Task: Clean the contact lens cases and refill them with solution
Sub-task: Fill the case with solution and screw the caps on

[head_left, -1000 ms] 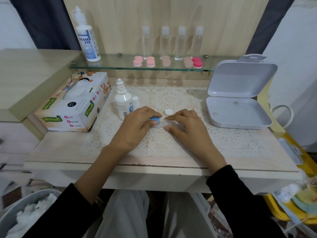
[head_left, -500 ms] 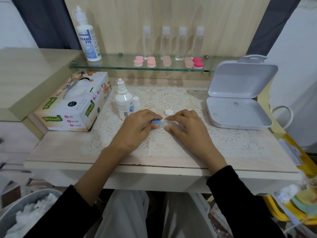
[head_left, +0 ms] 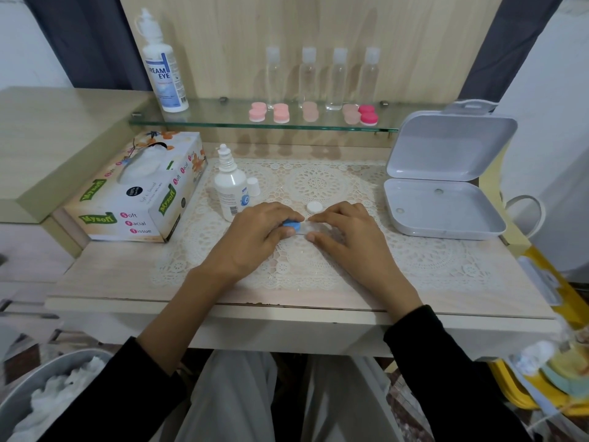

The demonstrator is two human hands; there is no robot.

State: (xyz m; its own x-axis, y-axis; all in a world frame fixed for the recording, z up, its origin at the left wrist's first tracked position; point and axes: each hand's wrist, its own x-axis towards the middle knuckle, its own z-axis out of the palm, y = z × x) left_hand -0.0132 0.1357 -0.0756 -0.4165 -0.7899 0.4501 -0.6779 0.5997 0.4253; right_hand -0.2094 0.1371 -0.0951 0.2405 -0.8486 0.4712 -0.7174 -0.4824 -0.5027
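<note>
A contact lens case (head_left: pixel 310 229) lies on the lace mat in the middle of the table. My left hand (head_left: pixel 255 237) pinches its blue cap (head_left: pixel 292 225) between thumb and fingers. My right hand (head_left: pixel 345 234) holds the white right half of the case with thumb and forefinger, and hides most of it. A loose white cap (head_left: pixel 314 207) lies just behind the hands. A small solution bottle (head_left: pixel 230 186) stands uncapped to the left, its cap (head_left: pixel 253 186) beside it.
A tissue box (head_left: pixel 137 189) sits at the left, an open grey box (head_left: pixel 443 186) at the right. The glass shelf (head_left: pixel 223 121) carries a large solution bottle (head_left: pixel 162 68), several clear bottles and pink lens cases (head_left: pixel 280 113). A bin of used tissues (head_left: pixel 47 400) stands lower left.
My left thumb and fingers have shifted slightly round the blue cap. The right hand and the case stay where they were.
</note>
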